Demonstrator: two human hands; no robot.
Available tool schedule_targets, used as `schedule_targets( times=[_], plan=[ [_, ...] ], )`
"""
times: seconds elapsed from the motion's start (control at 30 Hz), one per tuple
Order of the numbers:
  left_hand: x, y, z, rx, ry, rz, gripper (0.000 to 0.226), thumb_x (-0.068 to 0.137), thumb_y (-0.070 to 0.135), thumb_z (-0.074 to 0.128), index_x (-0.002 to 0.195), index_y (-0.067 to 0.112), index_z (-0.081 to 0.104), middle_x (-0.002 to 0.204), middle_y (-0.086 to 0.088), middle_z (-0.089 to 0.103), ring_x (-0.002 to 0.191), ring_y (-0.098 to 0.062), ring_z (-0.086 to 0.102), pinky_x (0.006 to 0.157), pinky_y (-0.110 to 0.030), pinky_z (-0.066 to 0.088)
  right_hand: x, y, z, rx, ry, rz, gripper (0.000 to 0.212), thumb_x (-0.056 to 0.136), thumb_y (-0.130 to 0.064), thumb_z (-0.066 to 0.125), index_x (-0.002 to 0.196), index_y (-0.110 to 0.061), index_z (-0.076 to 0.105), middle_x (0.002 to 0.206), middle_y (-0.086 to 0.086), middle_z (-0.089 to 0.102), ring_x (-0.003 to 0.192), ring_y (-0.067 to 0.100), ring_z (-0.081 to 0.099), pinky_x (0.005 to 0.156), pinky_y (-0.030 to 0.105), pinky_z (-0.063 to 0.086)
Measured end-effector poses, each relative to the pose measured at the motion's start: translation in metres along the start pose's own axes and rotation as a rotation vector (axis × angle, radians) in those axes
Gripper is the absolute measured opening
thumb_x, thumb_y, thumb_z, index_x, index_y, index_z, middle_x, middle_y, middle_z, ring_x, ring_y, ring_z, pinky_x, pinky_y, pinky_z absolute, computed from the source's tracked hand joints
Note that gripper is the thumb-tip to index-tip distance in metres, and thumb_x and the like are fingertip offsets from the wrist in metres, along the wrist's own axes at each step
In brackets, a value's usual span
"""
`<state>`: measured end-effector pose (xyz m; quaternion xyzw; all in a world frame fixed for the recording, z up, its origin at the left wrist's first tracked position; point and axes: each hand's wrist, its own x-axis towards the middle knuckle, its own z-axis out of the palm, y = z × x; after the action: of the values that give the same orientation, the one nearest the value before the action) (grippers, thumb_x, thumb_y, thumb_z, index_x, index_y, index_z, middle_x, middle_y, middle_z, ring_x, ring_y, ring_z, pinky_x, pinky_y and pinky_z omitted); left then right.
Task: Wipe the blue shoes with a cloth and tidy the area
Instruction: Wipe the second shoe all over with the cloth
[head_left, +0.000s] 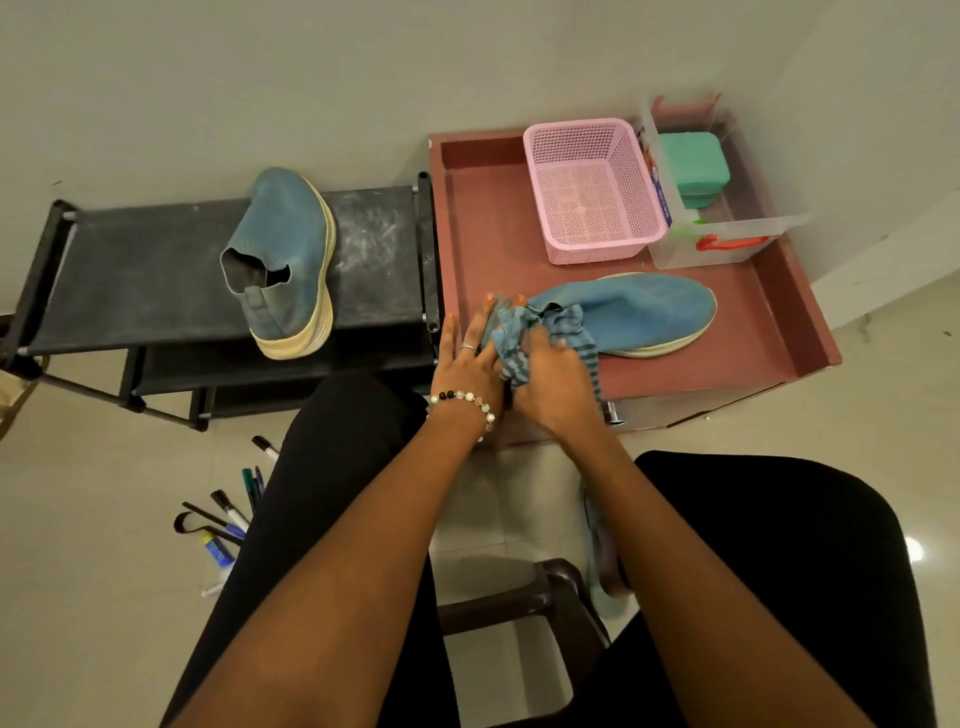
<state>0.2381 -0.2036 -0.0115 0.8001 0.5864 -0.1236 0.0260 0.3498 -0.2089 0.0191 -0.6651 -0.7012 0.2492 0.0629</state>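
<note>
One blue shoe (644, 314) lies on its side on the reddish tray table (483, 218), toe pointing right. A blue striped cloth (514, 343) is bunched over its heel end. My right hand (550, 387) is closed on the cloth and presses it against the shoe. My left hand (467, 358), with a bead bracelet, rests flat with fingers spread against the cloth and heel. The second blue shoe (283, 260) lies on its side on the dusty black shoe rack (130, 280) to the left.
A pink basket (592, 192) and a clear box (727, 239) holding a green case (693, 163) stand at the tray's back. Pens and markers (228, 514) lie on the floor at left. A dark stool (540, 603) is between my knees, with a pale object (597, 566) beside it.
</note>
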Motion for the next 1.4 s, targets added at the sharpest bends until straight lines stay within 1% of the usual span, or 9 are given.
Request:
schedule_targets(
  times=[0.2,0.33,0.47,0.67,0.83,0.97,1.2,1.3,1.4],
  plan=[
    [0.0,0.0,0.0,-0.035,0.061,0.015,0.08,0.094,0.029,0.045,0.151,0.028,-0.011,0.154,0.008,-0.031,0.14,-0.024,-0.031,0.107,-0.057,-0.019,0.01,0.049,-0.021,-0.32,0.045,-0.037,0.049,0.076,0.0,0.056,0.123,0.001,0.042,0.097,0.02,0.065,0.098,0.037,0.058,0.117,0.041,0.014],
    [0.001,0.0,0.0,0.011,0.057,0.015,0.074,0.099,0.026,0.033,0.146,0.024,-0.025,0.153,0.005,-0.033,0.141,-0.027,-0.03,0.109,-0.057,-0.016,0.01,0.001,0.002,-0.115,0.085,0.101,0.05,0.08,-0.006,0.06,0.124,0.004,0.04,0.107,0.026,0.062,0.107,0.039,0.056,0.094,0.04,0.045],
    [-0.001,0.0,0.002,0.036,0.037,0.017,0.082,0.096,0.029,0.039,0.137,0.022,-0.032,0.151,0.003,-0.037,0.138,-0.029,-0.034,0.108,-0.058,-0.017,0.001,0.013,-0.004,0.045,0.031,-0.011,0.043,0.077,-0.005,0.058,0.118,-0.002,0.045,0.104,0.021,0.063,0.097,0.039,0.058,0.077,0.038,0.047],
    [0.001,-0.002,0.003,-0.018,0.074,0.007,0.1,0.089,0.045,0.053,0.144,0.023,-0.028,0.153,0.007,-0.033,0.142,-0.024,-0.027,0.109,-0.055,-0.016,0.0,0.053,-0.024,-0.184,0.048,-0.08,0.046,0.073,0.001,0.056,0.118,0.0,0.048,0.09,0.019,0.059,0.097,0.04,0.053,0.103,0.041,0.033],
    [0.004,-0.002,0.007,-0.028,0.092,0.015,0.09,0.093,0.035,0.046,0.144,0.025,-0.028,0.154,0.005,-0.031,0.142,-0.025,-0.026,0.111,-0.055,-0.013,0.002,0.003,0.009,-0.029,0.121,0.116,0.056,0.079,-0.004,0.062,0.129,0.003,0.038,0.114,0.028,0.055,0.107,0.039,0.053,0.086,0.04,0.047],
    [0.003,-0.003,0.01,-0.04,0.111,0.018,0.094,0.092,0.04,0.049,0.145,0.025,-0.027,0.154,0.007,-0.031,0.143,-0.024,-0.024,0.112,-0.054,-0.012,-0.005,0.021,0.002,0.074,0.013,-0.033,0.052,0.074,0.001,0.058,0.123,-0.011,0.043,0.111,0.017,0.056,0.098,0.037,0.057,0.079,0.038,0.047],
    [0.003,-0.001,0.008,0.023,0.114,0.016,0.098,0.089,0.042,0.049,0.146,0.017,-0.027,0.155,0.002,-0.028,0.143,-0.028,-0.025,0.11,-0.057,-0.013,0.004,0.069,-0.018,-0.14,0.18,0.06,0.054,0.07,0.005,0.06,0.123,0.003,0.047,0.098,0.03,0.059,0.098,0.043,0.053,0.089,0.046,0.044],
    [0.003,-0.003,0.007,0.044,0.114,0.016,0.101,0.088,0.036,0.053,0.144,0.016,-0.029,0.155,0.0,-0.03,0.142,-0.029,-0.026,0.11,-0.057,-0.013,-0.003,0.036,0.004,0.0,0.167,0.203,0.056,0.076,0.0,0.06,0.129,-0.001,0.04,0.117,0.026,0.053,0.106,0.042,0.053,0.088,0.044,0.046],
    [0.004,-0.004,0.007,0.06,0.108,0.02,0.1,0.089,0.034,0.051,0.141,0.017,-0.032,0.153,0.001,-0.034,0.141,-0.03,-0.028,0.109,-0.057,-0.014,-0.011,0.023,0.002,0.216,0.123,0.091,0.051,0.074,0.004,0.056,0.123,-0.008,0.047,0.116,0.016,0.059,0.102,0.031,0.058,0.083,0.033,0.045]
  ],
)
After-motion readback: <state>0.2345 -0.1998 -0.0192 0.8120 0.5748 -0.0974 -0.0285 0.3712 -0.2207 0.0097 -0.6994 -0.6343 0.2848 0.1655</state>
